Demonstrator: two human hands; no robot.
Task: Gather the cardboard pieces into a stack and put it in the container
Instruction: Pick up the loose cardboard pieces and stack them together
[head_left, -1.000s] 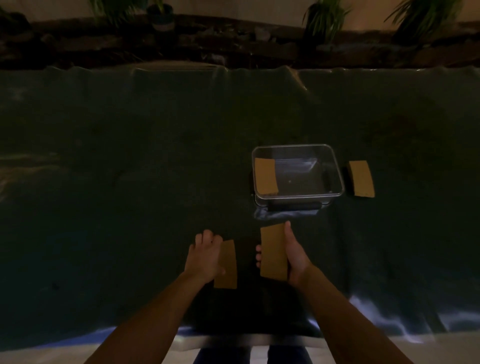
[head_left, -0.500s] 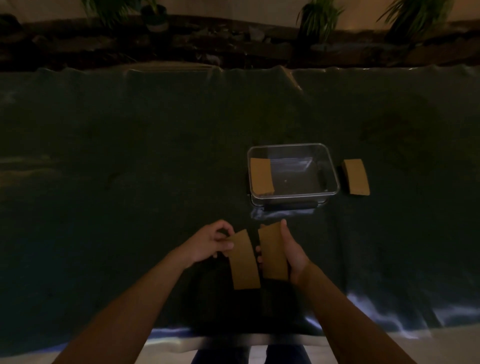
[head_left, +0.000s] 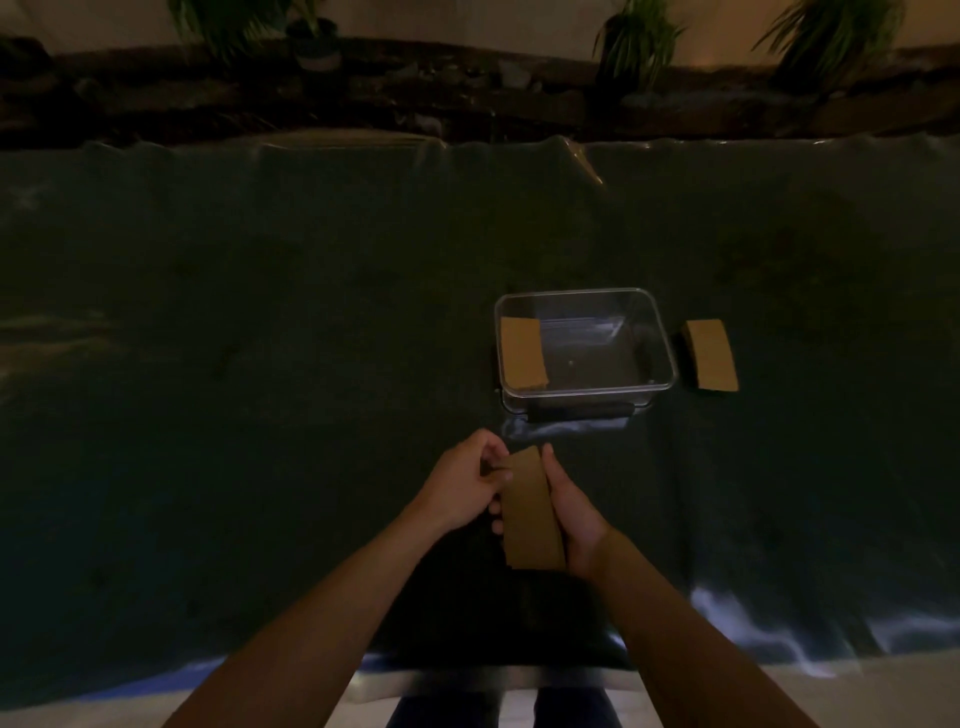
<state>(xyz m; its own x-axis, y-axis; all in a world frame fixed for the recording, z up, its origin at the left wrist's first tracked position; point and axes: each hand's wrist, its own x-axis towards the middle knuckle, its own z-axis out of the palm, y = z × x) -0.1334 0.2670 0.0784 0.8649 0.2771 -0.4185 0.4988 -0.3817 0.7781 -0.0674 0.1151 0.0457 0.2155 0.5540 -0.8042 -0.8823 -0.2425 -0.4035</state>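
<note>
Worktop (head_left: 260, 364): broad surface covered by a dark green cloth (head_left: 156, 519), wrinkled along the far edge at the top of the frame and along the near edge at the bottom.

Items on it:
- Clear plastic container (head_left: 660, 338), rectangular, open-topped, right of frame centre; one cardboard piece (head_left: 522, 353) seen at its left end.
- Second cardboard piece (head_left: 710, 354), flat on the cloth just beside the container's right wall.

Pale floor (head_left: 883, 691) shows below the near edge.

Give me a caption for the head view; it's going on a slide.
Both hands hold brown cardboard pieces before a clear plastic container.
</note>
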